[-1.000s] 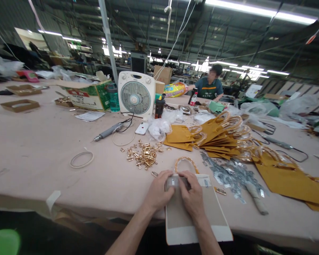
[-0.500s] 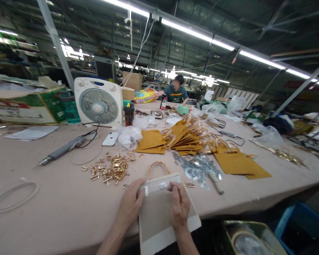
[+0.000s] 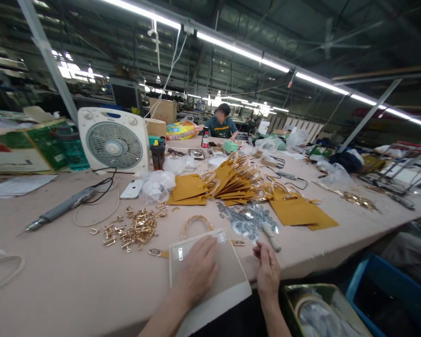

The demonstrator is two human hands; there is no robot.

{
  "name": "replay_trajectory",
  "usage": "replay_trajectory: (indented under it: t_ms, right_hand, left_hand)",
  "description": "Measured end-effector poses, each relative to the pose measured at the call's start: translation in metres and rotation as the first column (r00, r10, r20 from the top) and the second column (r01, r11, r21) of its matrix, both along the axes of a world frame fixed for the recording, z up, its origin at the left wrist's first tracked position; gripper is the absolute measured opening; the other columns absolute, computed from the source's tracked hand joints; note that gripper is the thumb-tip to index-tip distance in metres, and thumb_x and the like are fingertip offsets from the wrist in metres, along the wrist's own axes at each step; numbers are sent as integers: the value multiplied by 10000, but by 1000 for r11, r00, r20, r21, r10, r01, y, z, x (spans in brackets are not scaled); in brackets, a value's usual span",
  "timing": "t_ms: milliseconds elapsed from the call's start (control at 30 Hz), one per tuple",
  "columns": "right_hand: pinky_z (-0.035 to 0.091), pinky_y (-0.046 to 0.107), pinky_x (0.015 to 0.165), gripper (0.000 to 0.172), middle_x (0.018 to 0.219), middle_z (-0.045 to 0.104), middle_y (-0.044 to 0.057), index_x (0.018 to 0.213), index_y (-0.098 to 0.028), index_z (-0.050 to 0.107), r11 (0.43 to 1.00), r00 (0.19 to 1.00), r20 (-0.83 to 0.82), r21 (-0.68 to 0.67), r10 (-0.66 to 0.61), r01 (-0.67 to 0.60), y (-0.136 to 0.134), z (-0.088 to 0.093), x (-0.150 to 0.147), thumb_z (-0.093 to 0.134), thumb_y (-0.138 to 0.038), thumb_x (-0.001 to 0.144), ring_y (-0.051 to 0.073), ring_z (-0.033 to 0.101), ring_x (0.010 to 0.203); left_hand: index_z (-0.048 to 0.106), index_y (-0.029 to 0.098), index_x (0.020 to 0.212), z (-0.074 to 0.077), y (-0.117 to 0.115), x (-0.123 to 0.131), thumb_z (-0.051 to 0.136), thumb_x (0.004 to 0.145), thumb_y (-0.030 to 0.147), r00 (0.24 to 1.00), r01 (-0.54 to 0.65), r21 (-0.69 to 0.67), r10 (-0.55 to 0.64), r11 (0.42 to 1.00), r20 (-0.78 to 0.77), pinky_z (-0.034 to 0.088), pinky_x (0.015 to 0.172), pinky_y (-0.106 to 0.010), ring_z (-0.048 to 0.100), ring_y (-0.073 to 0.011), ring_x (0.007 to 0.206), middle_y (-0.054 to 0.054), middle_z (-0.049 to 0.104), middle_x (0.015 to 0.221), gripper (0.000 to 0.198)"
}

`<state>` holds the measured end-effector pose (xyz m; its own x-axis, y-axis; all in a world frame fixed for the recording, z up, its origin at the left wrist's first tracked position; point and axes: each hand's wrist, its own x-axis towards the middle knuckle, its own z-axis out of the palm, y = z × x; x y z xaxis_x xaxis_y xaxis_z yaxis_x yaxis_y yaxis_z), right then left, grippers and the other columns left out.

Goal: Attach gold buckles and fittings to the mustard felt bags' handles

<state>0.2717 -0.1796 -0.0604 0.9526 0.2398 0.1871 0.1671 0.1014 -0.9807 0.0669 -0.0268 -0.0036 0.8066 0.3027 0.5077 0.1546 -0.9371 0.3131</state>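
Observation:
A pale bag panel (image 3: pixel 228 267) with a loop handle (image 3: pixel 197 219) lies at the table's front edge, its plain inner side up. My left hand (image 3: pixel 200 269) rests flat across it, fingers stretched toward the top edge. Small silver plates sit along that edge, one (image 3: pixel 180 254) at the left and one (image 3: pixel 221 238) beside my fingertips. Off the panel's right side, my right hand (image 3: pixel 268 271) is closed in a pinch near a pile of flat metal plates (image 3: pixel 247 220). What its fingertips hold, if anything, is too small to make out.
Gold hardware pieces (image 3: pixel 138 227) are heaped at the left, near an electric screwdriver (image 3: pixel 61 208) and a phone (image 3: pixel 131 189). Mustard bag panels (image 3: pixel 228 185) are stacked behind. A wrapped stick (image 3: pixel 272 238) lies by the plates. A fan (image 3: pixel 114 140) stands behind; a co-worker (image 3: pixel 221 124) sits opposite.
My left hand has slid from the panel's left edge onto its middle. My right hand has left the panel and moved right, toward the metal plates. The view has turned slightly right.

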Motion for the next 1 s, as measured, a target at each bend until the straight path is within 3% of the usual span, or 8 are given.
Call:
replay_trajectory:
  t_ms: [133, 333, 467, 600, 700, 800, 900, 1000]
  right_hand:
    - [534, 393, 885, 611, 1025, 728, 87, 1237, -170, 685, 1000, 1000, 16, -29, 3, -3, -6, 2, 7, 630, -674, 897, 244, 666, 927]
    - [488, 483, 995, 691, 1224, 691, 156, 1251, -177, 700, 925, 935, 320, -286, -154, 251, -14, 21, 74, 656, -716, 821, 302, 632, 1009]
    - [457, 554, 1062, 825, 1242, 654, 213, 1278, -121, 694, 807, 910, 412, -553, 50, 206, -11, 17, 116, 659, -759, 756, 370, 594, 1111]
    - [447, 564, 1090, 755, 1231, 669, 206, 1301, -127, 685, 770, 893, 427, -614, 140, 173, -10, 4, 127, 615, -693, 806, 383, 603, 1158]
    - [473, 559, 1050, 680, 1216, 701, 169, 1286, -173, 693, 860, 953, 304, -483, -14, 166, -7, 6, 120, 648, -644, 799, 363, 638, 1102]
    - [560, 453, 849, 644, 1117, 709, 103, 1262, -208, 666, 995, 998, 20, -84, -52, 54, 7, 22, 98, 719, -618, 767, 280, 659, 936]
    - [505, 298, 612, 505, 894, 619, 7, 1192, -240, 646, 920, 939, -174, 314, 298, -234, 32, 47, 60, 673, -603, 842, 142, 544, 651]
    - [370, 230, 496, 446, 690, 404, -69, 1007, -224, 635, 805, 832, -190, 433, 521, -405, 64, 66, 22, 527, -652, 946, 86, 328, 496]
  left_hand:
    - [507, 177, 1460, 2, -7, 27, 663, 915, 261, 989, -49, -76, 38, 996, -143, 458, 1212, -554, 495, -340, 1411, -130, 521, 1553, 574]
    - [533, 168, 1435, -6, -11, 29, 603, 962, 342, 985, -115, -121, 97, 986, -145, 411, 1231, -536, 480, -326, 1404, -118, 542, 1530, 509]
    - [537, 161, 1436, -5, -14, 30, 583, 964, 331, 979, -143, -131, 122, 981, -161, 391, 1242, -526, 439, -328, 1443, -114, 553, 1520, 504]
    - [557, 165, 1409, -3, -14, 31, 566, 977, 339, 980, -148, -119, 129, 982, -153, 335, 1270, -545, 447, -327, 1440, -118, 572, 1495, 466]
    - [549, 162, 1405, -3, -13, 30, 535, 998, 350, 982, -148, -108, 133, 983, -134, 293, 1287, -554, 450, -321, 1434, -117, 579, 1484, 449]
    - [555, 168, 1391, -4, -11, 30, 548, 991, 342, 984, -149, -115, 135, 982, -119, 295, 1285, -541, 450, -318, 1431, -109, 585, 1481, 436]
    - [562, 180, 1378, -5, -11, 31, 569, 976, 327, 985, -151, -134, 137, 979, -104, 293, 1285, -533, 449, -311, 1434, -104, 587, 1481, 428]
    - [544, 176, 1396, -5, -10, 32, 573, 962, 301, 984, -153, -143, 138, 978, -112, 292, 1284, -536, 448, -311, 1432, -107, 584, 1481, 453]
